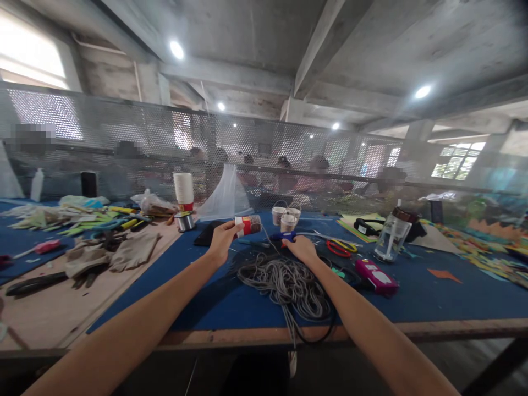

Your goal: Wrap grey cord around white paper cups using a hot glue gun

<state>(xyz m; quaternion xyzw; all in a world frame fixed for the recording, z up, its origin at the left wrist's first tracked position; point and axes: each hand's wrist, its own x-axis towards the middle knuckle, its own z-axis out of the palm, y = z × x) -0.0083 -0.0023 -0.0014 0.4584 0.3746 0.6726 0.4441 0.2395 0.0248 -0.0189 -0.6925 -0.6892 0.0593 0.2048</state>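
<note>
My left hand [221, 242] is closed round the base of a small red and white paper cup [246, 225], which lies tilted on its side, with grey cord wound round its far part. My right hand [302, 248] grips a blue glue gun [286, 236], its front end pointing left towards the cup. Just below both hands lies a loose heap of grey cord [284, 280] on the blue mat [198, 300]. A strand of it runs up near the cup. Several small cord-covered cups with handles [287, 221] stand behind the glue gun.
A stack of paper cups [183, 188] and a wire spool [184, 222] stand at back left. Work gloves [134, 252] lie left. On the right are red-handled scissors [338, 250], a magenta box [376, 276] and a glass bottle [391, 236]. A mesh partition [160, 129] rises behind.
</note>
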